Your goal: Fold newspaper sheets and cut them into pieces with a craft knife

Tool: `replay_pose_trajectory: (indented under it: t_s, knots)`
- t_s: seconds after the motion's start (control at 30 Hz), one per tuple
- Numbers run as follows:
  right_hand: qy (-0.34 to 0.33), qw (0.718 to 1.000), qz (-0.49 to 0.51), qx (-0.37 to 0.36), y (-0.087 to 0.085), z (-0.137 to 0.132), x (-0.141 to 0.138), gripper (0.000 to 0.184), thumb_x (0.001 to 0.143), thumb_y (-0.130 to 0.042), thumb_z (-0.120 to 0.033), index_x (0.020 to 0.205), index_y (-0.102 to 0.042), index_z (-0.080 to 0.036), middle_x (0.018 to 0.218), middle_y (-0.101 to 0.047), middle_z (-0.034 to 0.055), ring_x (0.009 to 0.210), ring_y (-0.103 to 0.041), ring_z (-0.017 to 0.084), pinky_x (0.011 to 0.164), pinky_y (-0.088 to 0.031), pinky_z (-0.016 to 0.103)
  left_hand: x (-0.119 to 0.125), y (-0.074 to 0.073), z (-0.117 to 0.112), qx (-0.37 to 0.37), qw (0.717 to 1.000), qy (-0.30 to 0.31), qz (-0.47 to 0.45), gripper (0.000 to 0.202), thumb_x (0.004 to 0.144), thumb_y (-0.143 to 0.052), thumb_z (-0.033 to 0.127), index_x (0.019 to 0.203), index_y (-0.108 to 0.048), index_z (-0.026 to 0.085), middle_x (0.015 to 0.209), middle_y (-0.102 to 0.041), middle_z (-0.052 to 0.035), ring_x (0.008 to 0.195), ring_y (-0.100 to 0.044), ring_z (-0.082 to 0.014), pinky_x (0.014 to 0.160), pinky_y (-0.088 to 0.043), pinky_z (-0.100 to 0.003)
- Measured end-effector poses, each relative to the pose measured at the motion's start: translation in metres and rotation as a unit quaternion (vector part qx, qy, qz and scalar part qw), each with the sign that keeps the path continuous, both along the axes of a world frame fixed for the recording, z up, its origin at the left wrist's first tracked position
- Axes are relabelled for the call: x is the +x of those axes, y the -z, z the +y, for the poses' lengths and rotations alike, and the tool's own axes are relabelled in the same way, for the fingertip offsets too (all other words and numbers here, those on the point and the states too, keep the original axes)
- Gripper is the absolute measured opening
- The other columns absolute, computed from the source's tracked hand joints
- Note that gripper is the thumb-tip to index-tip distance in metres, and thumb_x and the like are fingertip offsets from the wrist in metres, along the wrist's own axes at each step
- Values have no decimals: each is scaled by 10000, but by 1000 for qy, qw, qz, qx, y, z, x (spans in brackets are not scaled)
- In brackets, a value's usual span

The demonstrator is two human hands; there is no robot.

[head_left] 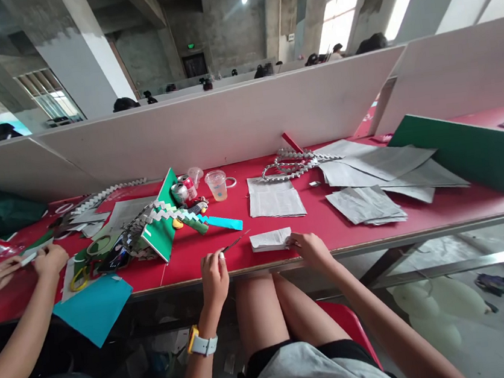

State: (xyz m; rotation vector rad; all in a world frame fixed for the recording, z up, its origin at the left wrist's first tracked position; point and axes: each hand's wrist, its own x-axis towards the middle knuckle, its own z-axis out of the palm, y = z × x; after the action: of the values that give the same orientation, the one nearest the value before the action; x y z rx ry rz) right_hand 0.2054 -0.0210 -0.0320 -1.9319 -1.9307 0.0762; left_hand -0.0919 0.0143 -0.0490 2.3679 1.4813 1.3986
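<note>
My left hand (214, 277) rests at the near edge of the red table (328, 217), closed round the handle end of a thin dark tool (233, 245), perhaps scissors, that points toward the right. My right hand (311, 249) is closed on the right edge of a small folded strip of printed paper (270, 239) lying near the table edge. A white watch with a yellow case sits on my left wrist. A stack of newsprint sheets (275, 200) lies just beyond the folded strip.
Left of me a co-worker's hands (37, 262) hold a small white piece. Green board with folded paper chains (160, 221), cans (183, 190), plastic cup (217, 185), cyan sheet (93, 307), loose grey sheets (378, 177), large green board (470, 149). White partitions stand behind the table.
</note>
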Motion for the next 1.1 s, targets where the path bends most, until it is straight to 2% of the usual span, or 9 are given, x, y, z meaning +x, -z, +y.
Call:
replay_pose_trajectory:
  t_s: [0.2, 0.3, 0.47, 0.6, 0.73, 0.83, 0.97, 1.03, 1.1]
  knots:
    - [2, 998, 57, -31, -13, 19, 12, 289, 800, -632, -318, 560, -534, -188, 515, -549, -16, 476, -450, 105, 466, -278, 220, -10, 2, -10, -28, 998, 55, 5, 313, 988, -411, 287, 1109, -674, 170, 882, -642, -82, 845, -550, -209, 766, -470, -331]
    - [-11, 996, 78, -36, -14, 22, 16, 322, 792, -638, -330, 528, -526, -185, 493, -530, -11, 478, -443, 110, 471, -275, 229, -12, 5, -11, -18, 997, 68, 28, 319, 988, -418, 283, 1129, -675, 158, 852, -621, -78, 817, -534, -203, 759, -462, -329]
    - [-58, 992, 115, -11, -12, 19, 11, 153, 844, -554, -255, 788, -678, -184, 738, -704, 50, 658, -620, 178, 592, -421, 245, -5, 10, -7, -12, 995, 22, 94, 335, 987, -390, 251, 1138, -677, 168, 875, -607, -91, 841, -522, -224, 808, -451, -369]
    - [-96, 985, 139, 29, -7, 15, 5, 263, 907, -460, -246, 1022, -690, -195, 976, -739, 100, 869, -686, 245, 747, -514, 328, 1, 14, -1, -11, 989, -19, 143, 334, 965, -399, 185, 1159, -669, 163, 907, -596, -106, 866, -512, -244, 820, -449, -389]
    - [-144, 966, 200, 83, 0, 14, 3, 372, 950, -402, -282, 1266, -591, -225, 1139, -712, 95, 1064, -667, 266, 910, -523, 420, 5, 15, 2, -19, 985, -35, 168, 330, 948, -418, 150, 1167, -665, 161, 913, -589, -108, 867, -511, -249, 817, -453, -387]
    - [-180, 956, 223, 61, 4, 12, 7, 358, 958, -380, -272, 1231, -610, -247, 1193, -694, 76, 1237, -573, 253, 1065, -429, 473, 7, 14, 3, -26, 984, -48, 170, 332, 950, -420, 156, 1174, -664, 165, 927, -589, -110, 870, -514, -248, 837, -454, -394]
    - [-227, 952, 206, -7, 2, 9, 12, 239, 926, -493, -359, 977, -698, -245, 1294, -641, 72, 1404, -362, 289, 1149, -288, 556, 11, 14, 3, -43, 983, -59, 168, 352, 953, -407, 165, 1199, -659, 176, 931, -582, -115, 883, -516, -254, 833, -460, -403]
    - [-237, 951, 197, -20, -2, 9, 9, 252, 888, -568, -437, 962, -709, -242, 1316, -625, 81, 1402, -360, 315, 1144, -277, 579, 13, 15, 2, -48, 983, -61, 165, 359, 948, -412, 156, 1210, -657, 178, 931, -579, -115, 888, -517, -254, 830, -463, -401]
    - [-231, 953, 196, 0, -4, 11, -2, 315, 910, -534, -459, 1055, -705, -237, 1316, -624, 93, 1384, -398, 303, 1138, -299, 557, 15, 16, 1, -48, 984, -64, 158, 359, 947, -419, 157, 1217, -654, 182, 941, -577, -115, 894, -520, -251, 831, -463, -395]
